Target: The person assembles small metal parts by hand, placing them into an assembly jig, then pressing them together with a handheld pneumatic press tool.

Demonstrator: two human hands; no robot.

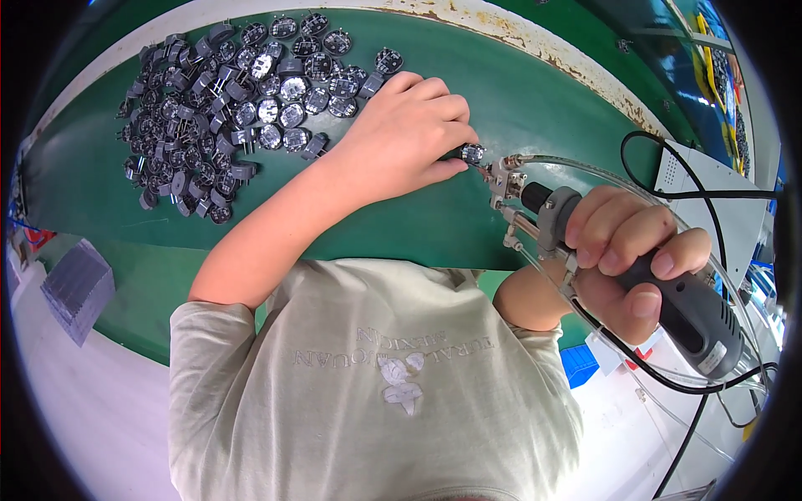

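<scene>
My left hand [409, 134] reaches across the table and pinches a small round part [473, 153] between thumb and fingers. That part has a dark housing and a shiny face like a circuit board; the fingers cover some of it. My right hand [631, 242] is wrapped round a grey and black corded hand tool [697, 321] with a pistol-like body. Its metal nozzle block [504, 179], fed by clear tubes, points left at the part. The tip is very close to the part; whether they touch I cannot tell.
A big pile of similar round parts [188, 125] covers the left of the green tabletop [393, 230]. Clear tubing [597, 169] and a black cable [710, 200] loop at the right, beside a light grey box [710, 175]. A blue bin [578, 365] sits below the table's edge.
</scene>
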